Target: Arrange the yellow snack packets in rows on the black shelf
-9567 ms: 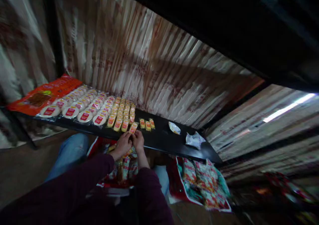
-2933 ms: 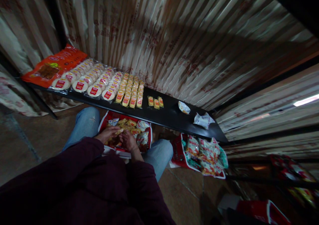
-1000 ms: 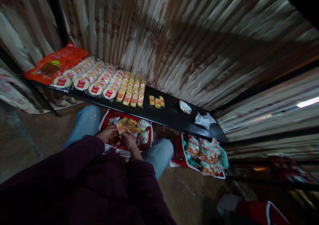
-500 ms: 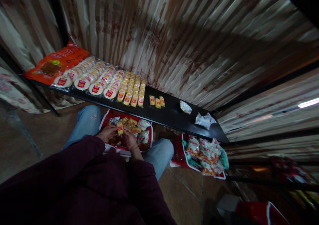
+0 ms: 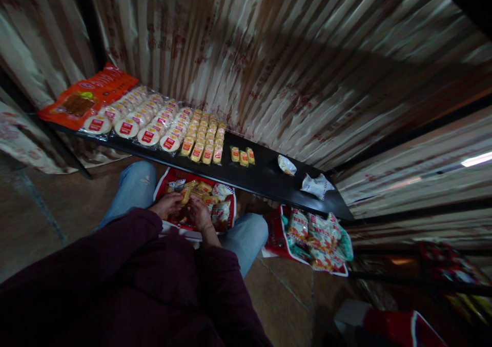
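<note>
Both my hands are inside a red open bag (image 5: 169, 177) of small yellow snack packets resting on my lap. My left hand (image 5: 167, 204) curls its fingers around a yellow packet (image 5: 185, 196). Close beside it, my right hand (image 5: 199, 213) is closed among the packets; what it grips is hidden. Just beyond the bag runs a low black shelf (image 5: 265, 180), where rows of yellow packets (image 5: 205, 139) lie next to round white cakes with red labels (image 5: 146, 124).
An orange packet (image 5: 86, 93) lies at the shelf's left end. Three separate yellow packets (image 5: 242, 156) and two pale wrappers (image 5: 315, 184) lie further right. A second red bag of snacks (image 5: 311, 234) sits on the floor to my right. Corrugated metal wall behind.
A second ago I held a yellow packet up between both hands above the bag; now both hands have dropped lower into the bag's contents. The shelf's rows are unchanged.
</note>
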`<state>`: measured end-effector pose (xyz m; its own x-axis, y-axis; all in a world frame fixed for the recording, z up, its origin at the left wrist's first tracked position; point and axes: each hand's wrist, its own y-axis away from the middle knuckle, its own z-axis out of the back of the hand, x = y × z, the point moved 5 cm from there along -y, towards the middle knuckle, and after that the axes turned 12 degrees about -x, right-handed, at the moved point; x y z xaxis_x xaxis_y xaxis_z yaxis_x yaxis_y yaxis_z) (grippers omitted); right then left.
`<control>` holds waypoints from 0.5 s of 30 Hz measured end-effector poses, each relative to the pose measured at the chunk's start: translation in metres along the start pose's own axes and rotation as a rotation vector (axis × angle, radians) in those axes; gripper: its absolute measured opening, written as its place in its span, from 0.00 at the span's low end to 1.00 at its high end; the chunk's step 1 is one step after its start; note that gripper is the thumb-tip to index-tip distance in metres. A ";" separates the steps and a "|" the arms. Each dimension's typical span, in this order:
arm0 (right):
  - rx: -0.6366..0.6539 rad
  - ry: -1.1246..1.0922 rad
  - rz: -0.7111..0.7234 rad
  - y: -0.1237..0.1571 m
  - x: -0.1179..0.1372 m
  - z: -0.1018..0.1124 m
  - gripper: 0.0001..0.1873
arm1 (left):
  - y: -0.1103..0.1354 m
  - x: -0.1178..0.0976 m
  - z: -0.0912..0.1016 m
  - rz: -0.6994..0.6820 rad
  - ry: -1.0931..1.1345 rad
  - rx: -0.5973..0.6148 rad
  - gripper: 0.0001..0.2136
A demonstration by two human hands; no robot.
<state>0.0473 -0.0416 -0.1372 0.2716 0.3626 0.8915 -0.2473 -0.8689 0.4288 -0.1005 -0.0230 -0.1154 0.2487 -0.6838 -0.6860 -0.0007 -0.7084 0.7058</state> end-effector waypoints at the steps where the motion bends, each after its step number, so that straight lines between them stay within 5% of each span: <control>1: -0.002 -0.028 -0.024 0.001 0.001 0.000 0.13 | 0.000 0.000 0.000 -0.001 -0.008 0.007 0.12; 15: 0.029 -0.100 -0.060 0.007 0.002 -0.005 0.10 | -0.014 0.014 -0.001 0.060 -0.073 0.000 0.14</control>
<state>0.0419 -0.0455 -0.1314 0.3766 0.3799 0.8449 -0.2011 -0.8568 0.4749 -0.0964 -0.0225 -0.1351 0.1770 -0.7362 -0.6532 -0.0133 -0.6654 0.7463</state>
